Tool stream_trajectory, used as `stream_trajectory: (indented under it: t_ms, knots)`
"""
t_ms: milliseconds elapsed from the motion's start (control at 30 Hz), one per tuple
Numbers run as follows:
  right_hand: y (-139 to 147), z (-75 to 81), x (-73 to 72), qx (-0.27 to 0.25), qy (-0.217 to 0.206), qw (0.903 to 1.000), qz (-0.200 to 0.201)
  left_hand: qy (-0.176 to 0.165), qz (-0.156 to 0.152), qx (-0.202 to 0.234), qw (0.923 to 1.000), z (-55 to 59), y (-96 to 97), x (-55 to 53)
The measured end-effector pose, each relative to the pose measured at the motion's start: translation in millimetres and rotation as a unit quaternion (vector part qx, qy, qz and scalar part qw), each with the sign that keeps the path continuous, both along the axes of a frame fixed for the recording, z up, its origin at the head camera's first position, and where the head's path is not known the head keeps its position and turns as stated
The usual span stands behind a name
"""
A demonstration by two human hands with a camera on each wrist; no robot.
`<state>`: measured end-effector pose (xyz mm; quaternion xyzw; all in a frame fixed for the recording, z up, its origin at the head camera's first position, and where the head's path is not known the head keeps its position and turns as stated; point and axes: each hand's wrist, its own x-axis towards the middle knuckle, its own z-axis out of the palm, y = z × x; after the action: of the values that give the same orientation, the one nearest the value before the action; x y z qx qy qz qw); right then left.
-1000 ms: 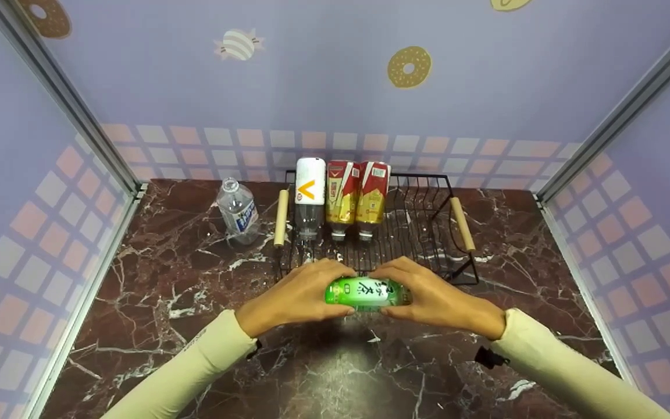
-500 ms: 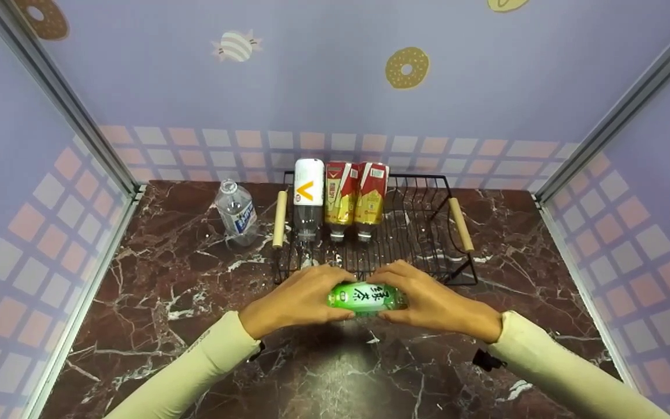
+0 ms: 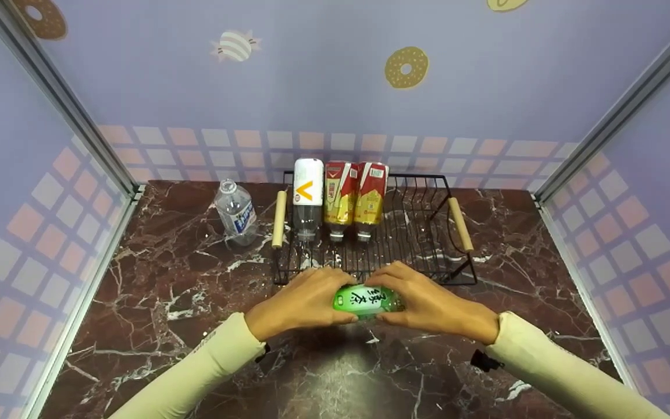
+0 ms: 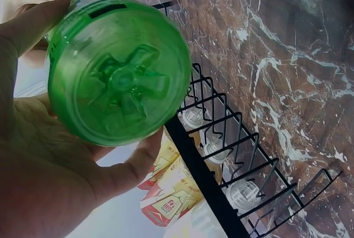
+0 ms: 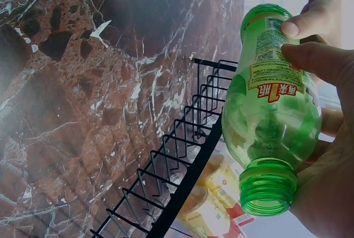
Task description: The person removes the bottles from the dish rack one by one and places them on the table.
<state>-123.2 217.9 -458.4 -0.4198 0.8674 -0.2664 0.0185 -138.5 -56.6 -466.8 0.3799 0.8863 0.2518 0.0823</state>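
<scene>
Both hands hold a green plastic bottle (image 3: pixel 368 301) sideways, just in front of the wire rack. My left hand (image 3: pixel 306 301) grips the base end, whose ribbed bottom (image 4: pixel 124 77) faces the left wrist camera. Around the shoulder end curl the fingers of my right hand (image 3: pixel 437 302). The bottle's neck (image 5: pixel 268 188) has no cap, and its label shows dark characters on white. Close behind the hands lies the black wire rack (image 3: pixel 410 256) with wooden handles.
One white-labelled bottle (image 3: pixel 309 183) and two red-and-yellow bottles (image 3: pixel 339 192) stand neck-down in the rack's left half. A clear bottle (image 3: pixel 236 212) is upright left of the rack on the dark marble top (image 3: pixel 195 343). Patterned walls (image 3: pixel 335 93) enclose the back and sides.
Both hands have drawn the green bottle slightly toward the body, and the bottle has turned a little, its label now slanting. The rack and other bottles stay where they were.
</scene>
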Motion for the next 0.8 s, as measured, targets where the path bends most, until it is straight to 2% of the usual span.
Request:
stream_trajectory:
  t_ms: [300,433,633,800]
  knots:
    - [-1.0,0.1,-0.1,0.004,0.011,0.9999,0.012,-0.018,0.005,0.001,0.9998,0.4,0.7,3.5]
    - [1.2,4.3,-0.5,0.008,0.016,0.9997,0.018,-0.028,0.007,0.016,0.9995,1.7,-2.5,4.9]
    - [6.5,13.1,-2.1,0.012,-0.001,0.9998,0.017,-0.033,0.015,0.027,0.9990,4.6,-9.8,6.5]
    - [14.1,19.6,-5.9,-0.002,-0.003,0.9999,0.016,-0.034,0.026,0.039,0.9983,7.5,-17.3,8.2]
